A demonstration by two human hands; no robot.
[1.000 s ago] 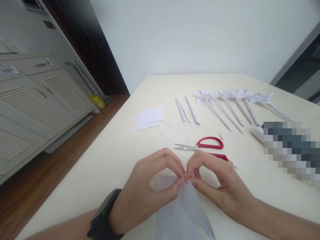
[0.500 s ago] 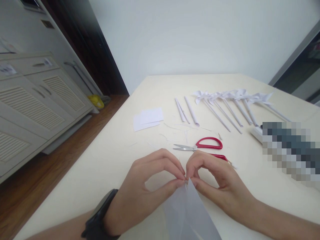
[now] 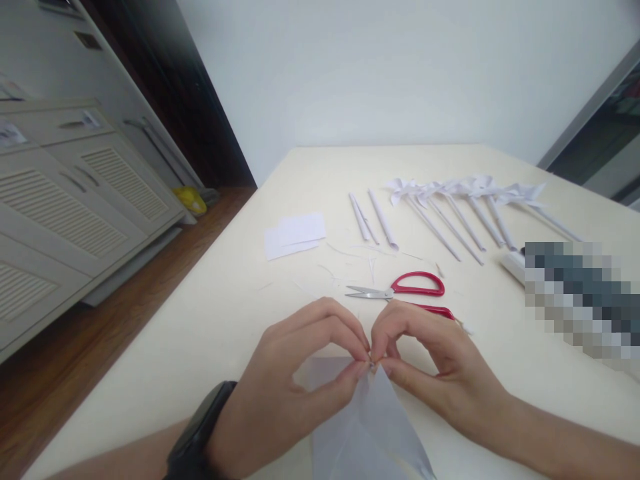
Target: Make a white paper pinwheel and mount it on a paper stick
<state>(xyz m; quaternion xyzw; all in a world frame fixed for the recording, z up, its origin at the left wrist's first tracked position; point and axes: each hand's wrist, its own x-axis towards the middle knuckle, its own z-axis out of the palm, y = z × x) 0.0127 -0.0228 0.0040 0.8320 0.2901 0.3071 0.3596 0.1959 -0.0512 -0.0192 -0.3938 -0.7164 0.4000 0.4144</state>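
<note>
Five finished white paper pinwheels (image 3: 465, 193) lie at one o'clock, while the left hand (image 3: 300, 380) and right hand (image 3: 430, 367) pinch the tips of a folded translucent white paper sheet (image 3: 365, 427), unfinished.

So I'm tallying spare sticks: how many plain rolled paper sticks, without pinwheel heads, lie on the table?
3: two rolled paper sticks crossing each other, one just right of them, all beyond the scissors. None seems hidden.

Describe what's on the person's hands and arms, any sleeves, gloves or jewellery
Both forearms are bare, with no sleeves in view. The left hand has a black watch with a broad band at its wrist. The right hand is bare: no gloves, rings or bracelets show.
</note>
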